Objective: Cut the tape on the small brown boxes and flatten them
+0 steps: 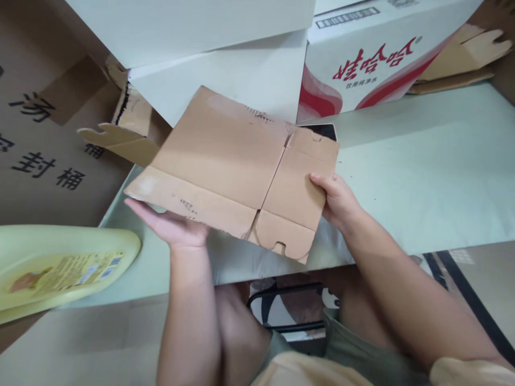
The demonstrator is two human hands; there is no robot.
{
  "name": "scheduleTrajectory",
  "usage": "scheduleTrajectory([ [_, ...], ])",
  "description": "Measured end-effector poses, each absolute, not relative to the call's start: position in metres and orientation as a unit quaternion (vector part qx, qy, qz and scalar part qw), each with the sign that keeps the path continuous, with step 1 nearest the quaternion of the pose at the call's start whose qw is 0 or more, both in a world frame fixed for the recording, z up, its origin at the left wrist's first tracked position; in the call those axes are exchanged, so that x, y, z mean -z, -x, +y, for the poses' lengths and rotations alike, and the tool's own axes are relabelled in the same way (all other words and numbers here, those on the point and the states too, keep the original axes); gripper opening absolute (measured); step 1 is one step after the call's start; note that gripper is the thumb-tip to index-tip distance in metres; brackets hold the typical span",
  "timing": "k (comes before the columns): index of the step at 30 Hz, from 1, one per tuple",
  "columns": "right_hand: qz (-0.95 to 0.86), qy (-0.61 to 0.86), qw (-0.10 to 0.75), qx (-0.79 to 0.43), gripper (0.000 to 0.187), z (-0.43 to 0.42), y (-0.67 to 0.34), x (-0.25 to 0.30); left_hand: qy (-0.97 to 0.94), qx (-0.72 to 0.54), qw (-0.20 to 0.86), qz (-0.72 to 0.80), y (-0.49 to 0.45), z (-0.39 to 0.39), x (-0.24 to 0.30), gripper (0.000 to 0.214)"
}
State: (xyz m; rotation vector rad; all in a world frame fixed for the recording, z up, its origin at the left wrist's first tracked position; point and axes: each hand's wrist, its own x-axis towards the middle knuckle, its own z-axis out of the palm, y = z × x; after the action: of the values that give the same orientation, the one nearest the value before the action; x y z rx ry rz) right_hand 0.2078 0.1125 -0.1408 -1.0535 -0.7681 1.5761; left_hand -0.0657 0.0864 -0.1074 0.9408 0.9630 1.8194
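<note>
1. Flat brown creased cardboard sheet with notched tabs point(217, 155): held tilted above pale-green covered tabletop point(406, 187), near side of white-and-red printed carton point(322, 80).
2. Right hand point(340, 201): pinching sheet's right edge, thumb on top.
3. Left hand point(173, 225): palm flat, fingers extended, under sheet's near-left edge.
4. Pale-yellow plastic bottle point(76, 238): left of left hand.

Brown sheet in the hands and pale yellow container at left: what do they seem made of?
The brown sheet looks like matte cardboard: it has straight creases, cut slots and scuffed edges. The yellow container is probably smooth plastic with a soft sheen, given its rounded, moulded-looking shape; which plastic, I can't tell.
</note>
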Motion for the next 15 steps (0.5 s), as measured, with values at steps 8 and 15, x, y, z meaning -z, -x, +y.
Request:
scheduleTrajectory([
  [8, -0.295, 0.451, 0.480, -0.692, 0.060, 0.108, -0.207, 0.141, -0.262, -0.710, 0.440, 0.484, 0.069, 0.098, 0.122, 0.045],
  [15, -0.314, 0.412, 0.552, -0.654, 0.054, 0.111, -0.223, 0.138, -0.466, -0.378, 0.679, 0.422, 0.023, 0.060, 0.115, 0.066],
])
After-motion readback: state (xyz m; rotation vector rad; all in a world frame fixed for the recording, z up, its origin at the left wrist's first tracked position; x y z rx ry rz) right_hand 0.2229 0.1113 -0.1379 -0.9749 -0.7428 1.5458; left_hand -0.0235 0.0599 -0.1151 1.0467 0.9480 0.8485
